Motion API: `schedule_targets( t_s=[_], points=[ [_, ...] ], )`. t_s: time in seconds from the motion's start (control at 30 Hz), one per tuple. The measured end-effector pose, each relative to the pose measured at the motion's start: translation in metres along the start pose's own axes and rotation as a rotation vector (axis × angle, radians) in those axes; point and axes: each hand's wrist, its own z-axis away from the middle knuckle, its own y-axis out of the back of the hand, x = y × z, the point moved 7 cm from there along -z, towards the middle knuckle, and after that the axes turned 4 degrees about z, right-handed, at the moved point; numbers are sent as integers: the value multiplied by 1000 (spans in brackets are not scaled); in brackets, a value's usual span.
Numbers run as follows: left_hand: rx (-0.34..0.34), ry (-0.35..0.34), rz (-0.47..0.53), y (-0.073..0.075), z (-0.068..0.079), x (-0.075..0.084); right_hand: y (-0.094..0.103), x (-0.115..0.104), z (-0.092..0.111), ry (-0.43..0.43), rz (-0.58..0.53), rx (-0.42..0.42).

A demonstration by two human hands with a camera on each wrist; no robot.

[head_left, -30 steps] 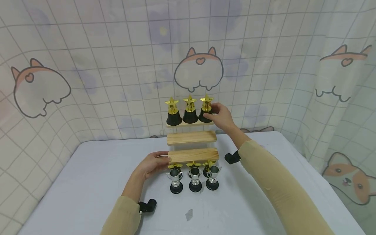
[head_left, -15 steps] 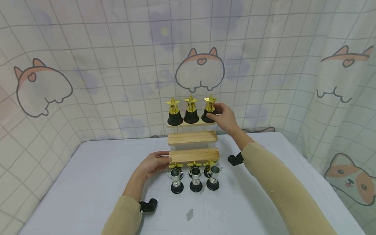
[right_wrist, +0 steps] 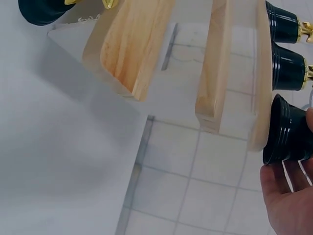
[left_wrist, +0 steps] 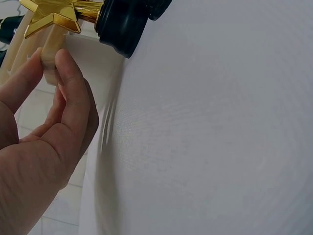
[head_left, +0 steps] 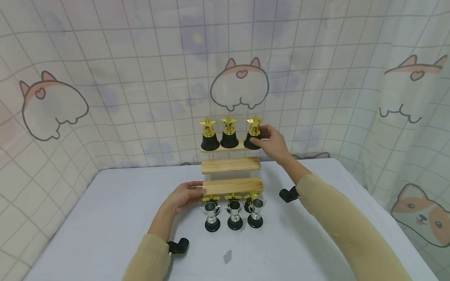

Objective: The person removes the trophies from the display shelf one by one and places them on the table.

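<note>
My right hand (head_left: 275, 145) holds the rightmost gold star trophy (head_left: 252, 141) by its black base at the right end of the top shelf (head_left: 225, 149). In the right wrist view that base (right_wrist: 286, 132) is at the board's end, partly past it. Two more star trophies, a left one (head_left: 210, 141) and a middle one (head_left: 229, 139), stand upright on the same board. My left hand (head_left: 183, 196) pinches the left end of the lowest wooden shelf (head_left: 232, 186) between thumb and fingers. Close by in the left wrist view is another gold star trophy (left_wrist: 54, 17).
Three silver cups, left (head_left: 211, 218), middle (head_left: 234, 216) and right (head_left: 256, 214), stand before the rack, with gold star trophies behind them partly hidden by the lowest shelf. A bare middle shelf (head_left: 230, 165) lies between. The white-covered table (head_left: 116, 218) meets a patterned curtain (head_left: 147, 78).
My right hand has moved right with the rightmost star trophy, widening its gap from the middle one. The left hand keeps its grip on the lowest shelf.
</note>
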Motion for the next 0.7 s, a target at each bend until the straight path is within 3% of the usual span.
schedule_targets(
  t_s=[0.33,0.7],
  points=[
    [18,11,10,1,0,-2,3,-1,11,-6,-1,8],
    [-6,-1,19,0,-1,-2,6,-12,29,-22,-61,-10]
  ],
)
